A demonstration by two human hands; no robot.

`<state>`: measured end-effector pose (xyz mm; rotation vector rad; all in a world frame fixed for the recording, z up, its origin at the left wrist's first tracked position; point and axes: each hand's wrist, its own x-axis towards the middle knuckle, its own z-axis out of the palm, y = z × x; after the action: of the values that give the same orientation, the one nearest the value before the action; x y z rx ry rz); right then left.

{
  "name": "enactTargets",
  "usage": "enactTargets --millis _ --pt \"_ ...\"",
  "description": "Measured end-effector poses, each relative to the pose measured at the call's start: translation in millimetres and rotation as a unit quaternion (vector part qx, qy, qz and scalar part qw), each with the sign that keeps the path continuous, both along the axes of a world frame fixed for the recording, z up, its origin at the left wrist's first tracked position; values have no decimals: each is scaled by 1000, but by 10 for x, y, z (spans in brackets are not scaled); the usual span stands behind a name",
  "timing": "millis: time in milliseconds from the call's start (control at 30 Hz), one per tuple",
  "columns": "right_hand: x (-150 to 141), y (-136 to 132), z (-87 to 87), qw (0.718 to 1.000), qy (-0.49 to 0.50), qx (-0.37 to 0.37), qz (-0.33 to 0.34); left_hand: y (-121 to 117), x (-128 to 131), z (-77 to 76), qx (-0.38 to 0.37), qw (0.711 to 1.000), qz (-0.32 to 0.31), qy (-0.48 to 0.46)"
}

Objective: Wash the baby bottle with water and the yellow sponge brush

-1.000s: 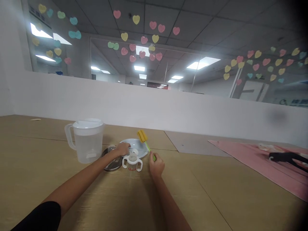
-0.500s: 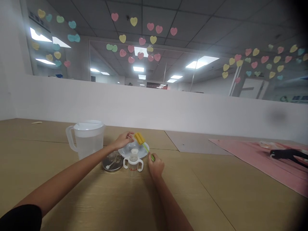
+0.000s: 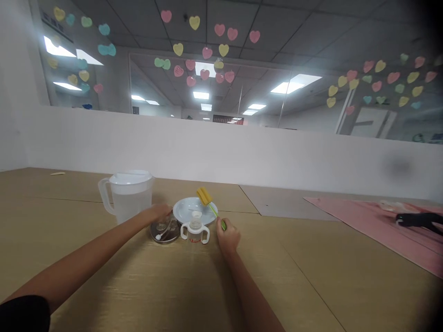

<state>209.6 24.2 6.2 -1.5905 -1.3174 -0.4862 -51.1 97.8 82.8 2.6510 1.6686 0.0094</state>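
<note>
My right hand [image 3: 229, 236] is closed around the green handle of a bottle brush [image 3: 204, 196], whose yellow sponge head points up over the far rim of a white bowl [image 3: 180, 208]. My left hand [image 3: 162, 212] is at the back of a round metal tray [image 3: 166, 240], beside the pitcher; its fingers are blurred and partly hidden. On the tray lie a thin white-tipped piece [image 3: 158, 237] and clear parts I cannot make out. A clear baby bottle [image 3: 195, 225] with two white handles stands upright in front of the bowl, between my hands.
A translucent pitcher [image 3: 131, 198] with liquid in it stands left of the tray. To the right, a pink mat [image 3: 367, 226] carries a black item [image 3: 418, 220] and some clear plastic. A white wall [image 3: 221, 147] with windows rises behind the table.
My left hand has moved left from above the bowl to the back of the metal tray. My right hand still holds the brush in much the same place. The view has shifted slightly.
</note>
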Motion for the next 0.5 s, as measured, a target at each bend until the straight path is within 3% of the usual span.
enactTargets --millis 133,200,367,500 --pt "8 -13 4 999 -9 34 -4 74 242 172 31 999 -26 -9" --pt "11 -23 10 999 -12 43 -5 111 444 182 30 998 -47 -26" --pt "30 -32 17 998 -14 61 -10 164 892 -61 -31 996 -65 -48" --pt "35 -11 20 997 -15 75 -9 222 953 -171 -53 993 -63 -89"
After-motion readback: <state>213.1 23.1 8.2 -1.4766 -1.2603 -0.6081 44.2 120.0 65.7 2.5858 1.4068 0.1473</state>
